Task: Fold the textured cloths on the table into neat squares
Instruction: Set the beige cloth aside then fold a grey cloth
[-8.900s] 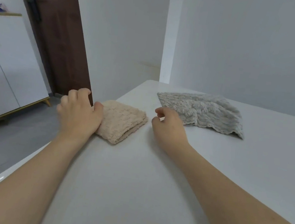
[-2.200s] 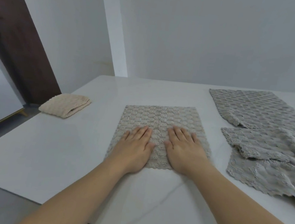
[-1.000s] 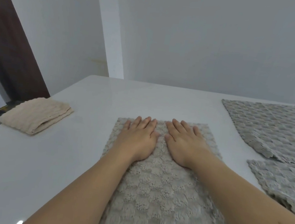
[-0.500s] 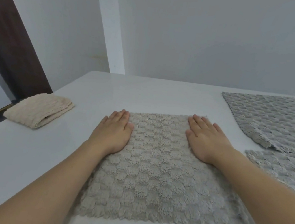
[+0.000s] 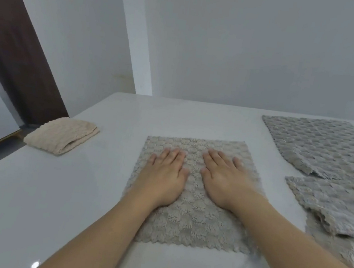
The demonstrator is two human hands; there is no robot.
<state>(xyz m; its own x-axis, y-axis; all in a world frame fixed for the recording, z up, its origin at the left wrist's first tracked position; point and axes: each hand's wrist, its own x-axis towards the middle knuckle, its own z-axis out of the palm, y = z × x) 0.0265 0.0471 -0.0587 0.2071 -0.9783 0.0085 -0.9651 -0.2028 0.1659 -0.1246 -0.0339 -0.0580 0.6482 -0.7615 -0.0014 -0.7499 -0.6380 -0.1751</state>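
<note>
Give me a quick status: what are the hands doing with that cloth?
Left hand and right hand flat, fingers straight, pressing the grey cloth. Cloth spread, not yet folded. Beige cloth folded, far left. Nothing in the way.

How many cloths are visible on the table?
4: a folded beige cloth at left, one grey cloth under both hands, two grey cloths at right. More may be hidden beyond the right edge.
</note>
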